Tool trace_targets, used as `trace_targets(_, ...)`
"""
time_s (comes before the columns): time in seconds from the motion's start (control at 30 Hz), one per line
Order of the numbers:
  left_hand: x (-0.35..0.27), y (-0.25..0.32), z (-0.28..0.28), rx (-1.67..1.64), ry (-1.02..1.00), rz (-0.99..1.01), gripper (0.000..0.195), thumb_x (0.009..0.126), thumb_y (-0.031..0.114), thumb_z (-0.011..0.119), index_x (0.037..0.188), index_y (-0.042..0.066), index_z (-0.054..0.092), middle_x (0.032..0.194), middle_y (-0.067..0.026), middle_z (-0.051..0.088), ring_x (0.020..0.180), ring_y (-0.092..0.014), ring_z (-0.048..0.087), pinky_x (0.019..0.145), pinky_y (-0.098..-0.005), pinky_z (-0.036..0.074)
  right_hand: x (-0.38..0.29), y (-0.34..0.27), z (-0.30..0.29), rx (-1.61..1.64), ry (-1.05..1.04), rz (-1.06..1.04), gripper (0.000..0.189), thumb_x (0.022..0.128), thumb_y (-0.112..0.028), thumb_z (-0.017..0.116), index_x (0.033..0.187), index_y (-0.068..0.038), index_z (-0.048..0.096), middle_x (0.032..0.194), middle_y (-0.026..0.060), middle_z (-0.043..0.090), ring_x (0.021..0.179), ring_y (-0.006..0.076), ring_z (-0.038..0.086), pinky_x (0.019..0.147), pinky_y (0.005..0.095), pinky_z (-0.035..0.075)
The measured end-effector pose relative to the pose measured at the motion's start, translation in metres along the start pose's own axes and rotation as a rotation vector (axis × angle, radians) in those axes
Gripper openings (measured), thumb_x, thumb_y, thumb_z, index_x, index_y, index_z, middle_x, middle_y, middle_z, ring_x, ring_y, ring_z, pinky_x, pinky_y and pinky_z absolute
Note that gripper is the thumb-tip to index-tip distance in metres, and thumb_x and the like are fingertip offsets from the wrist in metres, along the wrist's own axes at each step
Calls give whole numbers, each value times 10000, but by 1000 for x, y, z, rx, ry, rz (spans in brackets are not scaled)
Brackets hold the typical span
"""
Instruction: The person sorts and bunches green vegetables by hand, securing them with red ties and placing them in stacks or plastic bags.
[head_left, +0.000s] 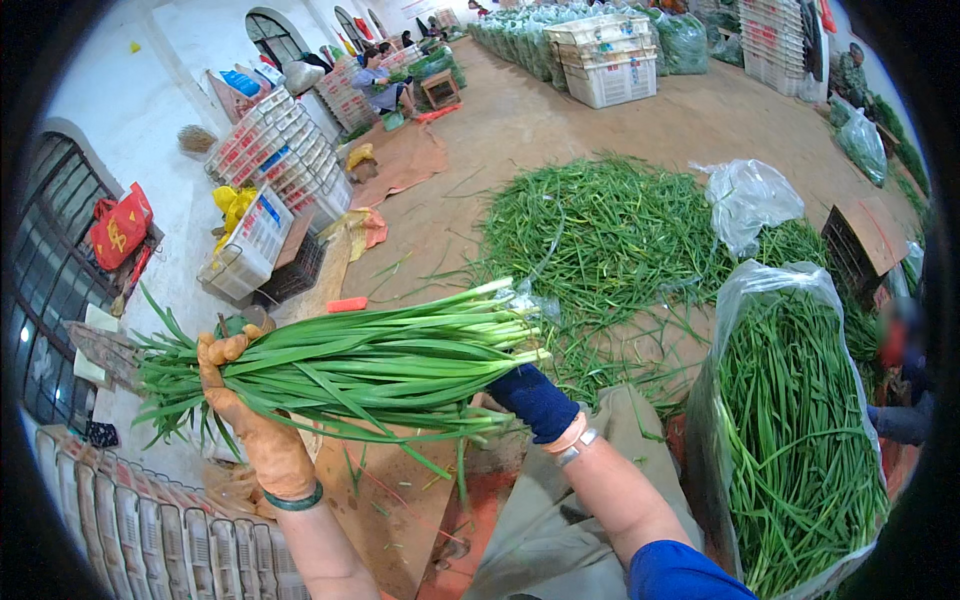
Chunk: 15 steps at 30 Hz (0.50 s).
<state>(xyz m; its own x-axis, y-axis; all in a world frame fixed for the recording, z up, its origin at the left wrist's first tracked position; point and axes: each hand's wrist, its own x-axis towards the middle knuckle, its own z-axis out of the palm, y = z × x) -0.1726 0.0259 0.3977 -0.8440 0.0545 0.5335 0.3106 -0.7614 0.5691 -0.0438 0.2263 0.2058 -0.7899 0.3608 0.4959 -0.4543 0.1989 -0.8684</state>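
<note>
A thick bunch of garlic chives (375, 367) lies level across the view in front of me, pale stem ends to the right. My left hand (251, 424), in a tan-orange glove, is closed around its leafy end. The navy-gloved right hand (536, 401) holds the stem end from beneath, its fingers hidden behind the stems. Under the bunch is a brown board (390, 495) with loose leaf scraps and a thin red string. To my right stands a clear plastic bag (795, 276) packed with long chives (795, 420).
A heap of loose green leaves (600, 232) covers the floor ahead, with a crumpled plastic bag (750, 199) on it. Stacked white crates (277, 157) line the left wall; more crates (172, 532) stand at lower left. A person (382, 82) sits farther back; another is at the right edge.
</note>
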Motion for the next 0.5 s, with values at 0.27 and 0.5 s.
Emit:
trace_targets(0.27, -4, 7, 49, 257, 52, 233, 274, 857, 208, 542, 1052, 43, 439, 693, 9, 486, 680, -106, 500, 875, -342, 448, -5, 57, -74, 276, 233, 357, 216, 797, -173, 567, 902, 9, 615, 767, 157, 634, 686, 263, 621, 615, 335, 491)
trace_targets(0.5, 51, 34, 15, 173, -26, 122, 237, 832, 171, 558, 1022, 57, 474, 730, -35, 546, 809, -213, 576, 832, -364, 475, -24, 54, -78, 162, 174, 404, 473, 767, -211, 627, 1172, 1, 507, 1085, 124, 574, 1028, 191, 530, 845, 331, 440)
